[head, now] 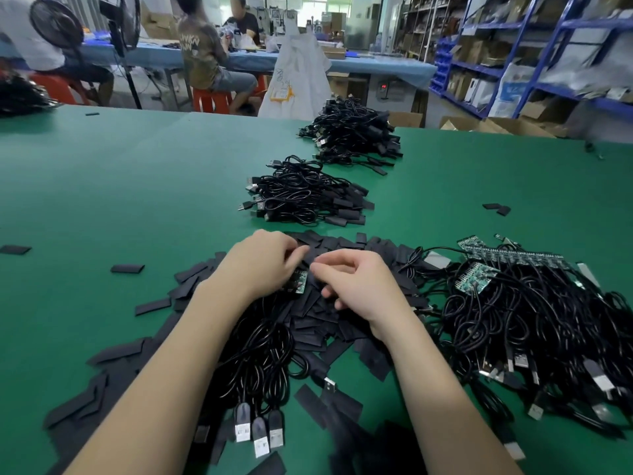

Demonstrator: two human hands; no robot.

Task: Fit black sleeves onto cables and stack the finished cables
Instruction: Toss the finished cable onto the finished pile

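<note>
Both hands work at the middle of a broad green-covered counter [102,173], over a loose heap of flat black sleeves [318,323] spread across the near centre. The left hand [260,262] has its fingers curled in a closed grip on a small green circuit board [297,282] at the end of a thin black cable [267,341], whose coils trail back under the left forearm towards several silver-tipped plugs near the counter's front edge. The right hand [356,286] sits just beside the left, thumb and forefinger drawn together near the board; its grip looks like a pinch on a black sleeve, but the sleeve blends into the heap beneath, so I cannot tell for sure what it holds.

To the right lies a large tangled pile of unsleeved black cables [524,320] with bare green boards showing at its far edge. Beyond the hands, two stacks of finished cables stand in a line: the nearer stack [305,193] and the farther stack [352,132], both with black sleeved ends pointing right. Stray single sleeves lie scattered across the counter on the left and far right.

Behind the counter, people sit on red stools at a blue-topped bench.
</note>
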